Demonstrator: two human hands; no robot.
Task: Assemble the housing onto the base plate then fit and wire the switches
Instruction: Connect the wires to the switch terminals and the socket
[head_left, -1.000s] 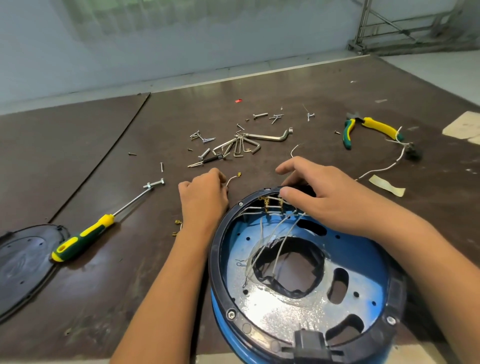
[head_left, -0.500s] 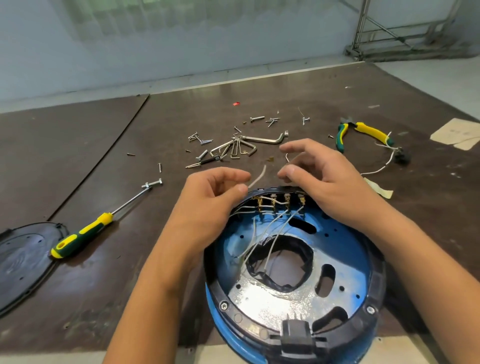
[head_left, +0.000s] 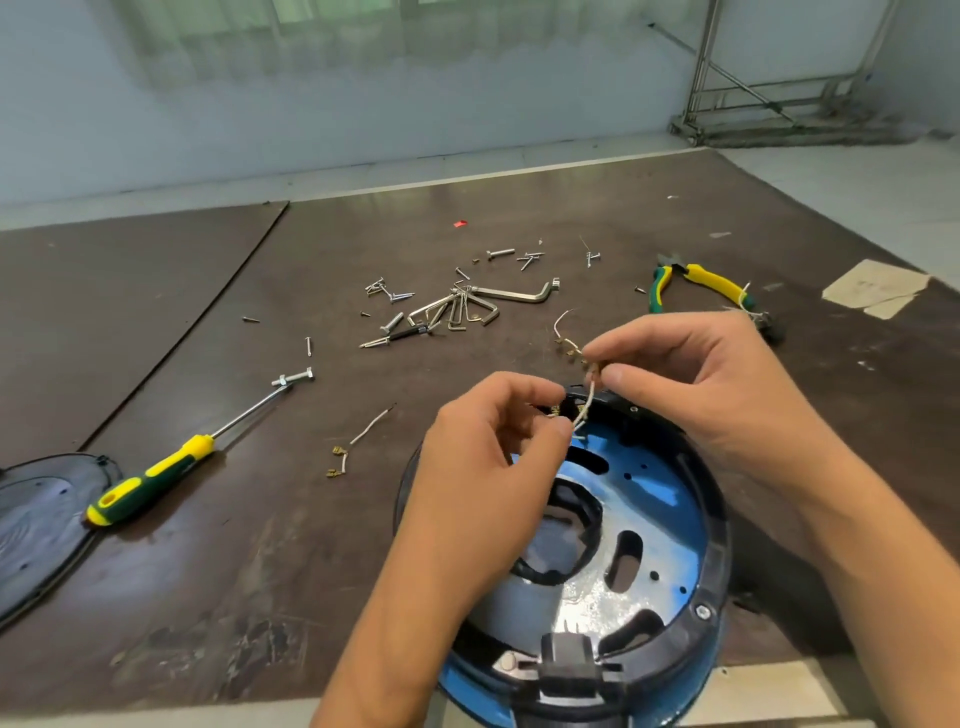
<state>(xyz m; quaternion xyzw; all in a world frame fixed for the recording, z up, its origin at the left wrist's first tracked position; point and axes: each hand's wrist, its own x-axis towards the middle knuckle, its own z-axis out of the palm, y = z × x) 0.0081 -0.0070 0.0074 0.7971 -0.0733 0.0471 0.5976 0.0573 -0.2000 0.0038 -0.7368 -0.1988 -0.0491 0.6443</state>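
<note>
Left hand (head_left: 493, 447) and right hand (head_left: 701, 384) each pinch the thin wire (head_left: 588, 404) at centre frame; judged light, limp, kink-prone, so grip near its ends.

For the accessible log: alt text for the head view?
The left hand and right hand pinch a white wire between them above the far rim of a blue housing on a dark table. A screwdriver lies to the left; hex keys, loose screws and pliers lie beyond.
</note>
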